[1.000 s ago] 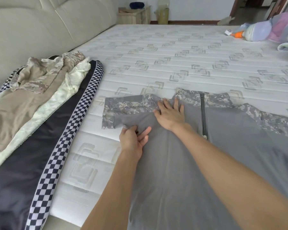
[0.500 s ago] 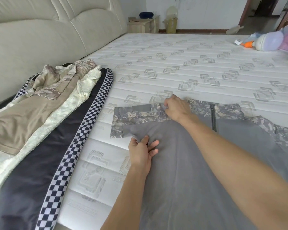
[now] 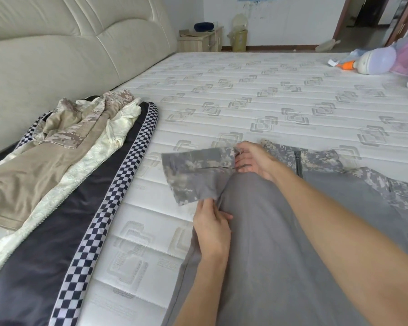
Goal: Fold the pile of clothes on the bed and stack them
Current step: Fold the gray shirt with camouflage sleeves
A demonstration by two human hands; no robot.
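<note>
The grey shirt [image 3: 280, 243] on the bed [image 3: 245, 95] is pinched at its sleeve [image 3: 193, 170] by the left hand [image 3: 212, 227] and, seemingly, gripped by the right hand [image 3: 252, 158]

Bare quilted mattress [image 3: 257, 90] lies open beyond the grey camouflage shirt [image 3: 280, 231], as far as a plush toy [image 3: 372, 61] at the far right corner. On the left, a clothes pile [image 3: 57, 172] along the padded headboard [image 3: 68, 43] blocks that side; a bare strip separates pile from shirt.
</note>
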